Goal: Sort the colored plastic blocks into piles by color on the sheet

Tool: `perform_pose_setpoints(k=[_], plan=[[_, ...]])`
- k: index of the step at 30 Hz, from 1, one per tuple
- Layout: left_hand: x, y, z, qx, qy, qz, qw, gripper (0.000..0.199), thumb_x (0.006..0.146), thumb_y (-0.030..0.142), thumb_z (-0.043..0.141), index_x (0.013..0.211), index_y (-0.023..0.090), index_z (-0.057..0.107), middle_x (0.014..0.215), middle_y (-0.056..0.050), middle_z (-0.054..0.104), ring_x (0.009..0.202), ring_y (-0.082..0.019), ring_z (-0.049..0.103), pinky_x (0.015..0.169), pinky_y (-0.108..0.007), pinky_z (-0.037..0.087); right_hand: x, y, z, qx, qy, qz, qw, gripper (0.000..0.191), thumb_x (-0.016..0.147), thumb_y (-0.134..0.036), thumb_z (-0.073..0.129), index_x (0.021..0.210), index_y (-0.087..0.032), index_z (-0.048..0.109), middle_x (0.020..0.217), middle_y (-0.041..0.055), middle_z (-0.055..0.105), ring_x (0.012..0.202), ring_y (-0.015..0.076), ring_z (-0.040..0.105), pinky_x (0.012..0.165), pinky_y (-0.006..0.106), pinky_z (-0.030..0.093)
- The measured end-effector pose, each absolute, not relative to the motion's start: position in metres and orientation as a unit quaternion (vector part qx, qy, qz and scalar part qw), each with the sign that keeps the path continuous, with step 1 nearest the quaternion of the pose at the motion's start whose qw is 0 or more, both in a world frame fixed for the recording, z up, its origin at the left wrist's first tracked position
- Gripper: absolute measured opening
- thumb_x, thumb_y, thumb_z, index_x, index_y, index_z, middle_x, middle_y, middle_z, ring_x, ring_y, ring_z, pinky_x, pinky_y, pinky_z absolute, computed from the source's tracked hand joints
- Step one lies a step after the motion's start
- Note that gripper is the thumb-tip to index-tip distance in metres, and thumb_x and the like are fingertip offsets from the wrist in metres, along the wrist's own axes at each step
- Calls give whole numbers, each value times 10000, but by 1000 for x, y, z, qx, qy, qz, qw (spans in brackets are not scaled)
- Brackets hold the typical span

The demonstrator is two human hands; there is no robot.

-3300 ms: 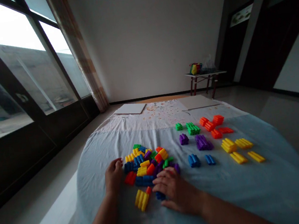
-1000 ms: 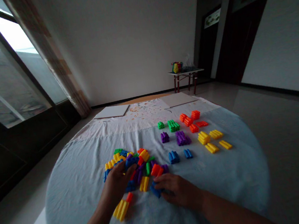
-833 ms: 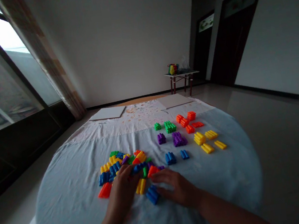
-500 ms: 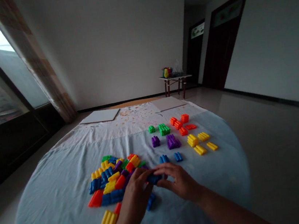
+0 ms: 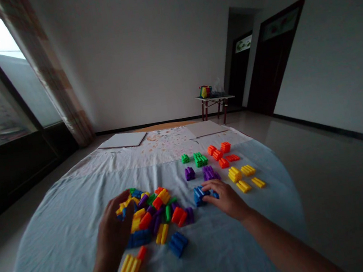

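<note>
From the head view, we record the following. The left grip [image 5: 114, 232] is raised over the left edge of the heap of ribbed plastic blocks [image 5: 155, 215], its fingers [image 5: 120, 202] curled inward. Yellow and blue pieces lie at the fingertips. We cannot tell whether it has hold of any piece, as the hand hides that contact.

The right grip [image 5: 226, 200] is partly open, with fingers extended and resting on the blue blocks [image 5: 199, 196] at the near end of the sorted rows. We cannot confirm a closed hold on them.

The heap lies mixed on the pale blue cloth [image 5: 61, 263], between the two grips. A separate blue block [image 5: 178, 244] and a yellow block [image 5: 128, 270] sit near its front edge, apart from the main mass.

To the right, sorted groups stand in loose rows: green blocks [image 5: 199, 159], orange blocks [image 5: 219, 152], purple blocks [image 5: 209, 173] and yellow blocks [image 5: 240, 179].

In our judgement, the blocks are light and stiff, with a smooth plastic surface that may slip a little. The ribbed long sides appear the best place to take hold, with finger and thumb across the ribs. Interlocked pieces in the heap may shift together when one is lifted.

Beyond the cloth lie two white boards [image 5: 122, 139] [image 5: 205, 128]. A small table [image 5: 215, 98] carrying a colourful bag stands against the far wall.
</note>
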State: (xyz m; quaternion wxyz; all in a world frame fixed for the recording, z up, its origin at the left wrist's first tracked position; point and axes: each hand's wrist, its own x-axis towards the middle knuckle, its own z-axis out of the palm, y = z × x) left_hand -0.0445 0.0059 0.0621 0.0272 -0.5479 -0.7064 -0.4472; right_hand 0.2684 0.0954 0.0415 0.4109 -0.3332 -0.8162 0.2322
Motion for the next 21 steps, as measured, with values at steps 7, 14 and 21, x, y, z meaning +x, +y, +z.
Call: perform_pose_setpoints(k=[7,14,21], plan=[[-114,-2,34,-370,-819,-429,90,236,785,325,453,963,249,589,897,-13,593,670,-160,528,735,-339,461,264,106,27,-351,-857,121,358,134,775,-180,675,906,-191,651,1023,77,655,1010,223,594,913,403,463],[-113,-6,20,-376,-823,-422,53,207,775,322,481,938,267,595,847,5,578,647,-149,502,639,-289,424,260,105,29,-357,-872,88,323,167,751,-157,697,905,-190,642,998,64,655,976,218,595,886,386,469],[-116,-5,10,-352,-851,-390,-1,407,802,368,392,1075,174,623,1000,-86,597,802,-196,559,722,-313,440,264,107,28,-356,-873,93,321,291,716,-154,725,990,-200,637,1063,70,643,1018,226,582,912,390,456]])
